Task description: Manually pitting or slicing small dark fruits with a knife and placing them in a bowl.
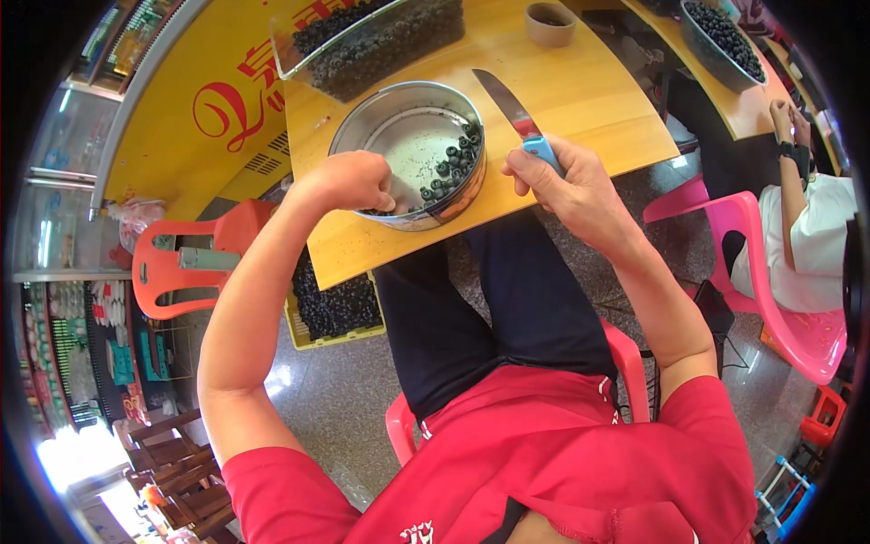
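My right hand [566, 186] is wrapped round the blue handle of a knife [503, 102]. Its blade points up and away, to the right of a round metal tin [337, 150] on the wooden table. My left hand [355, 181] reaches over the near left rim of the tin, fingers curled and thumb pressed to them. Whatever they hold, if anything, is hidden. Inside the tin, small black round pieces [444, 170] lie gathered along the right side, some looking hollow. Dark crumbs dot the tin's pale bottom.
Beyond the tin stands a clear plastic box [390, 47] of similar black pieces, with a beige cup [550, 24] to its right. A yellow crate [337, 339] of dark pieces is below the table. An orange chair [186, 304] stands left; another person [811, 236] sits right.
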{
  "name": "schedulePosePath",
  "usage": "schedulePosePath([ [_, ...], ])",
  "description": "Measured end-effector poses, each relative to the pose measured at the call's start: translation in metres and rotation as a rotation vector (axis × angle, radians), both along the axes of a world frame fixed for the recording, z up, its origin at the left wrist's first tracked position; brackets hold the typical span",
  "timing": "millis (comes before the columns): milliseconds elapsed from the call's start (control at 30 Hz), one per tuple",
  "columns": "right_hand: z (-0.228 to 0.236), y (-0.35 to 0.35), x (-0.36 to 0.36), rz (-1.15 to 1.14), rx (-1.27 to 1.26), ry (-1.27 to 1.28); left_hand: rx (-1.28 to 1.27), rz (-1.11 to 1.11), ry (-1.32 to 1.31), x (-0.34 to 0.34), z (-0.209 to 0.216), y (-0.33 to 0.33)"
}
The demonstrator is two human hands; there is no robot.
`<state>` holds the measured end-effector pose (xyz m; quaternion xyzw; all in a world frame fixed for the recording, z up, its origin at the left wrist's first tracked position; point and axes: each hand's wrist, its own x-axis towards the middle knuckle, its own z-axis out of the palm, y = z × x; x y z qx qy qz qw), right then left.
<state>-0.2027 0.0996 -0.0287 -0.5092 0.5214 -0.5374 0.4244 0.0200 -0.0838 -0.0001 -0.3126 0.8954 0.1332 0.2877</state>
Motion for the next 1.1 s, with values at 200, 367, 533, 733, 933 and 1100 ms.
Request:
schedulePosePath([
  [200,0.003,-0.007,0.014,0.030,0.017,-0.083,0.473,0.394,0.739,0.004,0.021,0.011],
  [367,0.014,-0.015,0.040,0.100,0.003,-0.317,0.738,0.495,1.286,0.010,0.026,0.062],
  [533,0.026,-0.014,0.054,0.131,0.058,-0.438,0.671,0.444,1.481,0.007,0.012,0.088],
  [733,0.019,-0.015,0.057,0.156,0.129,-0.684,0.414,0.460,1.642,-0.002,-0.010,0.110],
  [933,0.023,-0.013,0.059,0.083,0.144,-0.585,0.241,0.451,1.623,-0.006,-0.010,0.117],
  [1100,0.024,-0.010,0.054,0.126,0.137,-0.611,0.190,0.532,1.609,-0.008,-0.010,0.126],
])
